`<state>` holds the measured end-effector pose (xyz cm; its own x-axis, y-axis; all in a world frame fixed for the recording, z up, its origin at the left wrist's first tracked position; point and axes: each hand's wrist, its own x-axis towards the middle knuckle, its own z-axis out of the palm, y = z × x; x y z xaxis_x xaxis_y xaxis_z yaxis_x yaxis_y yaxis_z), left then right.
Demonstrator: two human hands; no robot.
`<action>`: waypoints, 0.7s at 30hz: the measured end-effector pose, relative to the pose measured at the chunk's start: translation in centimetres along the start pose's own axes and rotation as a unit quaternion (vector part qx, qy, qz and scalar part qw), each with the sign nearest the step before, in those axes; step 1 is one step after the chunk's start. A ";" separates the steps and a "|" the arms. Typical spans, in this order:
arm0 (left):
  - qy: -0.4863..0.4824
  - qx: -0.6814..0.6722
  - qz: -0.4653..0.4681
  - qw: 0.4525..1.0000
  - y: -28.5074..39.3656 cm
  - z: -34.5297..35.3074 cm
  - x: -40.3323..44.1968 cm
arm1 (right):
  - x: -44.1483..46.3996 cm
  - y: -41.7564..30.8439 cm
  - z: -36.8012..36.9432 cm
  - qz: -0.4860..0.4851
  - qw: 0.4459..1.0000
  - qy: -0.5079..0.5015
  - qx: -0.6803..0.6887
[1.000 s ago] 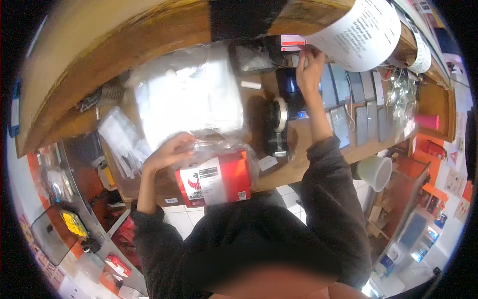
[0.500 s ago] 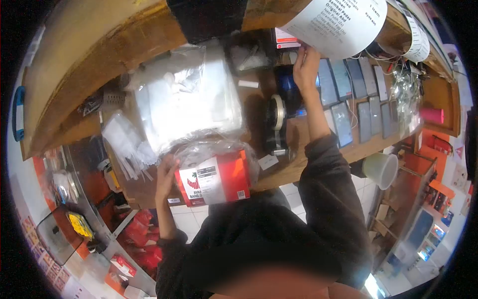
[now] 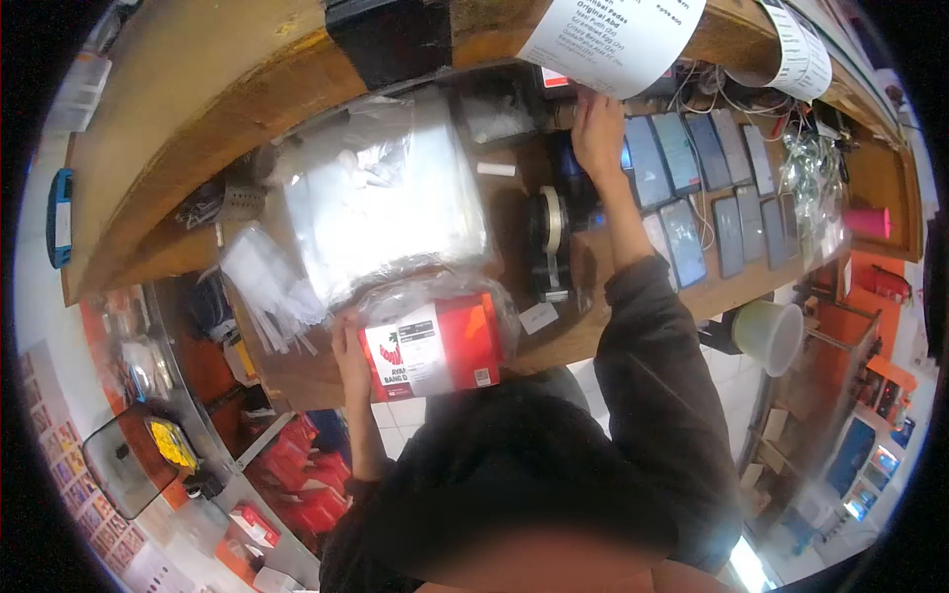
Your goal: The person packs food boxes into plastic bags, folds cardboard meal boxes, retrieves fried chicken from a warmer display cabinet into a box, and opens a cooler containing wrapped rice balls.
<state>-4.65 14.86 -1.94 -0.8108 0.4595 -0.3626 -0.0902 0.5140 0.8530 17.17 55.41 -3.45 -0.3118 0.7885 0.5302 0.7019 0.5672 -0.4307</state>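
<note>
A red and white food box [image 3: 465, 341] with a paper label sits in a clear plastic bag at the table's front edge. My left hand [image 3: 353, 361] is closed around the box's left side, thumb up by the bag. My right hand [image 3: 598, 138] reaches to the back of the table, fingers stretched out just under the lower edge of a hanging receipt [image 3: 623, 44]. Its fingertips are partly hidden, and I see nothing held in it. A tape dispenser [image 3: 551, 242] stands between the two arms.
A stack of clear plastic bags [image 3: 386, 212] covers the table's left half, with white paper strips [image 3: 272, 282] beside it. Several phones [image 3: 682, 242] lie in rows on the right, near cables and crumpled clear plastic [image 3: 816, 183]. A pale bucket [image 3: 769, 336] stands below the table's right edge.
The whole view has shifted slightly. My right hand has moved a little lower beside the receipt, its fingers closer together. My left hand stays at the box.
</note>
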 end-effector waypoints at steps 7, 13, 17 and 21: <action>0.020 0.007 0.039 0.999 0.6 0.0 -0.7 | 0.3 -1.0 -0.7 0.011 0.999 -0.013 0.050; 0.008 0.058 0.183 0.981 1.3 -1.8 -2.2 | -11.7 -13.1 -11.4 0.142 0.908 -0.360 0.158; -0.008 0.122 0.123 0.985 -1.1 -2.3 -3.6 | -25.2 -15.1 -11.1 0.106 0.921 -0.356 0.115; -0.052 0.043 0.129 0.989 -4.4 -2.6 -2.9 | -26.6 -13.9 -6.7 0.435 0.775 -0.298 0.350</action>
<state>-3.45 9.41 -3.67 -0.7361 0.6534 -0.1770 0.1655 0.4272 0.8889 19.97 24.97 -6.66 -0.3025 0.7966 -0.5233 0.3582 -0.4138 -0.8369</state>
